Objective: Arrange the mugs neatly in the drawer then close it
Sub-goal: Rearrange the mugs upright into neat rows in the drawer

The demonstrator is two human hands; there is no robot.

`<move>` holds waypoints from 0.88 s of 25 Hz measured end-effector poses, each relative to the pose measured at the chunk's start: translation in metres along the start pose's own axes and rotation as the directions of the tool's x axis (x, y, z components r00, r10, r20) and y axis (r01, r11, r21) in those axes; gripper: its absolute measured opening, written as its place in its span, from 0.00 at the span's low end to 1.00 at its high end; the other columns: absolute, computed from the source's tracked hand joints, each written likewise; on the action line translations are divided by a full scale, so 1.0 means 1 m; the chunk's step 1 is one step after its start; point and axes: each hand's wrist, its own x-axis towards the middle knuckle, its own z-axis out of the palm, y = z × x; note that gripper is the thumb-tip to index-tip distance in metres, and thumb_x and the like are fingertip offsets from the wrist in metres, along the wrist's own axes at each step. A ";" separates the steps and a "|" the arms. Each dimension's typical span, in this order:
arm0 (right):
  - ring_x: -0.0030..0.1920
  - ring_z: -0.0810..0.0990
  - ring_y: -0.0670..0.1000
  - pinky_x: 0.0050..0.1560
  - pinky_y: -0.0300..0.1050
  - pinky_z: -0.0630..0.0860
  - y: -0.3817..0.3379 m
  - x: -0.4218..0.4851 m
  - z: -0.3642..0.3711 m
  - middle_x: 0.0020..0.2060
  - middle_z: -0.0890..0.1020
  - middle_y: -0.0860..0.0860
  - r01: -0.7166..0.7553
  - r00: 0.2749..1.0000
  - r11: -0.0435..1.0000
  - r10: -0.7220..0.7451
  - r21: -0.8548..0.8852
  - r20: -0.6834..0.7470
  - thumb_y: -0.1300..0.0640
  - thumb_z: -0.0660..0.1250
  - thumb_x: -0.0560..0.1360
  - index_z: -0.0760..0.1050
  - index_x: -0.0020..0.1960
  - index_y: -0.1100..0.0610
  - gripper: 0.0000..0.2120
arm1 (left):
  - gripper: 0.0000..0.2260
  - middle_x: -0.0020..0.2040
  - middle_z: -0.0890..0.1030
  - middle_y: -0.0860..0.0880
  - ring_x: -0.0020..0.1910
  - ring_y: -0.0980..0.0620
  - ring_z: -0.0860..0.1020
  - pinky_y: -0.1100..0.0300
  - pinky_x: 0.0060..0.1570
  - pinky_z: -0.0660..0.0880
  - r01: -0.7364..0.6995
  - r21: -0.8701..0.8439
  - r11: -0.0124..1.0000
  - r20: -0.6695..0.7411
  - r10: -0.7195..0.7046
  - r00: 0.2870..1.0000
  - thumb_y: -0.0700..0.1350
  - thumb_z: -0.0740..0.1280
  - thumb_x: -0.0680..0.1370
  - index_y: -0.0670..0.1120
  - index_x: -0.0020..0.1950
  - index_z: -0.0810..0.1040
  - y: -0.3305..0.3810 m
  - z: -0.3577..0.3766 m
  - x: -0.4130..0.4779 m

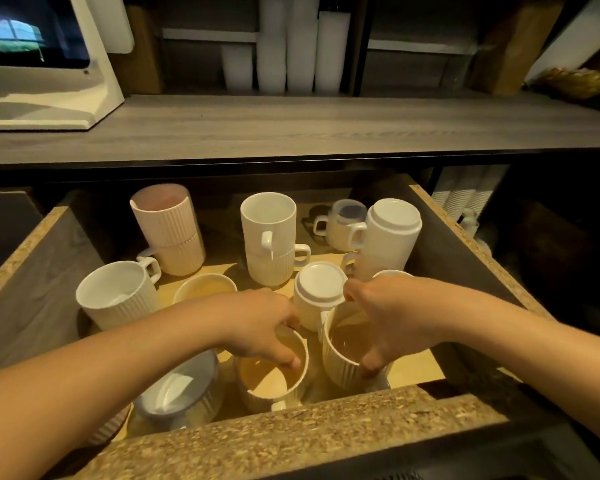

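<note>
The drawer (309,420) stands pulled open and holds several ribbed mugs. My left hand (260,327) grips the rim of a cream mug (274,379) near the front, fingers reaching inside it. My right hand (392,320) holds a second cream mug (340,355) next to it, thumb on its outer wall. An upside-down white mug (317,294) sits just behind both hands. Further back stand a pink stack (168,230), a white stack (271,237) and an inverted white stack (385,237).
A white mug (116,294) stands at the left, a grey-lined mug (181,393) lies at the front left, and a small mug (343,225) sits at the back. The wooden counter (291,126) overhangs the drawer. Paper cup stacks (465,199) stand right of it.
</note>
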 end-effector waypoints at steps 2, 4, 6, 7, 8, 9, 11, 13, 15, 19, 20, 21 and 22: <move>0.60 0.75 0.53 0.54 0.43 0.74 -0.003 0.003 0.008 0.64 0.74 0.52 -0.007 1.000 1.000 0.007 -0.020 0.012 0.43 0.72 0.68 0.57 0.72 0.53 0.40 | 0.24 0.64 0.74 0.50 0.60 0.51 0.74 0.61 0.54 0.73 0.000 0.014 1.000 -0.010 0.000 1.000 0.56 0.66 0.75 0.50 0.69 0.69 0.000 0.001 0.000; 0.62 0.74 0.53 0.56 0.45 0.74 -0.004 0.006 0.014 0.65 0.74 0.52 -0.007 1.000 0.999 0.007 -0.040 0.010 0.43 0.72 0.67 0.57 0.71 0.54 0.40 | 0.24 0.64 0.74 0.50 0.60 0.51 0.74 0.61 0.54 0.74 -0.002 0.016 1.000 -0.022 0.003 1.000 0.56 0.66 0.75 0.51 0.68 0.69 0.001 0.002 0.000; 0.62 0.74 0.53 0.57 0.46 0.74 -0.003 0.008 0.018 0.65 0.74 0.51 -0.010 1.000 0.999 0.011 -0.038 0.020 0.42 0.73 0.66 0.58 0.71 0.54 0.40 | 0.23 0.64 0.74 0.50 0.59 0.51 0.74 0.61 0.55 0.74 -0.009 0.015 1.000 -0.036 0.009 0.999 0.56 0.66 0.75 0.51 0.68 0.69 0.002 0.002 -0.001; 0.62 0.74 0.54 0.58 0.47 0.74 -0.002 0.009 0.019 0.65 0.74 0.51 -0.014 0.999 0.999 0.015 -0.030 0.031 0.41 0.73 0.66 0.58 0.71 0.54 0.41 | 0.22 0.63 0.74 0.50 0.59 0.52 0.74 0.61 0.54 0.74 -0.013 0.019 1.000 -0.043 0.014 0.999 0.56 0.65 0.75 0.51 0.68 0.69 0.002 0.002 -0.001; 0.62 0.74 0.54 0.59 0.47 0.74 -0.002 0.009 0.020 0.65 0.74 0.51 -0.016 0.999 1.000 0.017 -0.025 0.043 0.41 0.73 0.66 0.58 0.71 0.54 0.41 | 0.22 0.63 0.75 0.51 0.59 0.52 0.74 0.62 0.54 0.74 -0.019 0.023 1.000 -0.051 0.020 0.998 0.56 0.65 0.75 0.51 0.67 0.70 0.001 0.002 -0.001; 0.62 0.75 0.54 0.59 0.47 0.74 -0.002 0.009 0.019 0.65 0.74 0.51 -0.021 0.998 1.000 0.022 -0.022 0.060 0.41 0.73 0.66 0.59 0.71 0.54 0.40 | 0.22 0.63 0.75 0.51 0.59 0.53 0.74 0.62 0.53 0.73 -0.026 0.023 0.999 -0.061 0.027 0.998 0.56 0.64 0.76 0.51 0.67 0.70 0.001 0.003 -0.001; 0.61 0.75 0.53 0.58 0.46 0.74 0.000 0.006 0.012 0.64 0.75 0.51 -0.032 0.995 0.999 0.034 -0.018 0.089 0.41 0.70 0.69 0.61 0.71 0.53 0.36 | 0.21 0.62 0.76 0.52 0.58 0.54 0.75 0.64 0.51 0.73 -0.045 0.014 0.999 -0.099 0.046 0.994 0.57 0.64 0.76 0.51 0.66 0.71 0.002 0.004 -0.001; 0.54 0.76 0.50 0.53 0.41 0.74 0.009 0.002 -0.004 0.61 0.77 0.50 -0.049 0.998 0.999 0.049 0.003 0.039 0.42 0.65 0.73 0.66 0.68 0.53 0.27 | 0.20 0.63 0.75 0.53 0.58 0.55 0.74 0.64 0.52 0.73 -0.064 0.017 0.998 -0.179 0.066 0.982 0.57 0.63 0.76 0.52 0.66 0.70 0.005 0.003 0.001; 0.50 0.75 0.48 0.47 0.37 0.73 0.024 0.000 -0.019 0.57 0.78 0.50 -0.075 0.995 0.997 0.076 0.018 -0.062 0.45 0.63 0.76 0.71 0.63 0.53 0.20 | 0.21 0.64 0.74 0.54 0.59 0.56 0.73 0.62 0.54 0.73 -0.079 0.032 0.996 -0.286 0.084 0.954 0.58 0.63 0.76 0.53 0.67 0.69 0.009 -0.001 0.004; 0.43 0.74 0.49 0.34 0.33 0.67 0.051 0.011 -0.025 0.46 0.78 0.51 -0.204 0.970 0.979 0.200 -0.015 -0.140 0.46 0.62 0.77 0.75 0.59 0.56 0.17 | 0.24 0.70 0.69 0.53 0.66 0.53 0.69 0.59 0.61 0.70 -0.079 0.131 0.988 -0.406 0.126 0.905 0.59 0.62 0.76 0.54 0.70 0.65 0.020 -0.015 0.015; 0.42 0.73 0.49 0.36 0.34 0.67 0.054 0.016 -0.024 0.45 0.76 0.51 -0.242 0.964 0.970 0.238 -0.022 -0.122 0.45 0.61 0.77 0.74 0.60 0.56 0.18 | 0.25 0.71 0.67 0.53 0.67 0.52 0.68 0.57 0.62 0.69 -0.067 0.175 0.982 -0.398 0.133 0.908 0.60 0.61 0.76 0.54 0.71 0.64 0.023 -0.019 0.021; 0.42 0.73 0.49 0.38 0.35 0.67 0.054 0.020 -0.024 0.45 0.74 0.51 -0.271 0.958 0.962 0.267 -0.024 -0.105 0.44 0.60 0.77 0.72 0.62 0.56 0.20 | 0.27 0.72 0.66 0.52 0.68 0.51 0.67 0.56 0.64 0.68 -0.054 0.214 0.975 -0.374 0.133 0.918 0.61 0.61 0.76 0.53 0.72 0.62 0.027 -0.020 0.026; 0.41 0.73 0.48 0.39 0.36 0.69 0.053 0.024 -0.021 0.46 0.74 0.51 -0.299 0.951 0.954 0.297 -0.012 -0.084 0.42 0.59 0.77 0.71 0.64 0.55 0.22 | 0.29 0.73 0.65 0.51 0.69 0.50 0.66 0.54 0.65 0.67 -0.041 0.249 0.968 -0.340 0.127 0.932 0.62 0.60 0.76 0.52 0.73 0.61 0.031 -0.021 0.032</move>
